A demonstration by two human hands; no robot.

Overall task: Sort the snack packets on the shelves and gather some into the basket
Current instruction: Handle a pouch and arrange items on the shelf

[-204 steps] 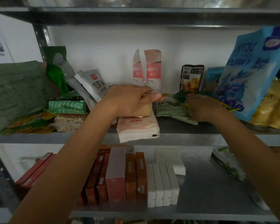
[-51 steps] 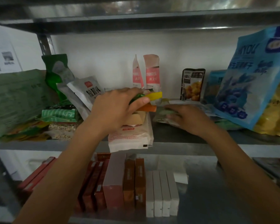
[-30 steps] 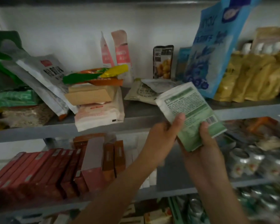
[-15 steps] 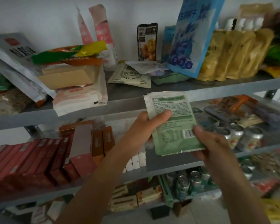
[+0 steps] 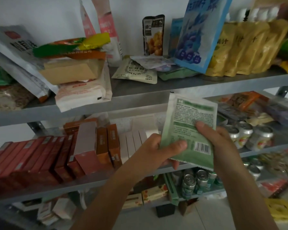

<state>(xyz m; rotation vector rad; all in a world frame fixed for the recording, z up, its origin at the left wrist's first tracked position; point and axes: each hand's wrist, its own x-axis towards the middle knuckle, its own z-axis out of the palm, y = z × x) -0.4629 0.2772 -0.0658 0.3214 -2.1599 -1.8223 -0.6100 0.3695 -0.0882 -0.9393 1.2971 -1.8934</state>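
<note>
Though bowed, flat packet [image 5: 189, 117] between left hand [image 5: 155, 151] and right hand [image 5: 218, 140]

The scene is lit dimly and evenly by soft, diffuse light; shadows are left soft-edged; the white wall [image 5: 40, 12] behind the top shelf is rendered brightest, and the floor tiles [image 5: 140, 219] are palely lit; deep shade is gathered under the upper shelf [image 5: 140, 98] and over the red boxes [image 5: 23, 160], and the lower left corner is sunk almost to black; the green packet [image 5: 189, 123] is kept fairly sharp, its barcode [image 5: 202, 146] being resolved while its small print cannot be read; the drink cans [image 5: 246, 135] and the yellow basket [image 5: 279, 211] near the right edge are smeared by blur; shelf edges are bowed and tilted by wide-angle distortion.
</note>
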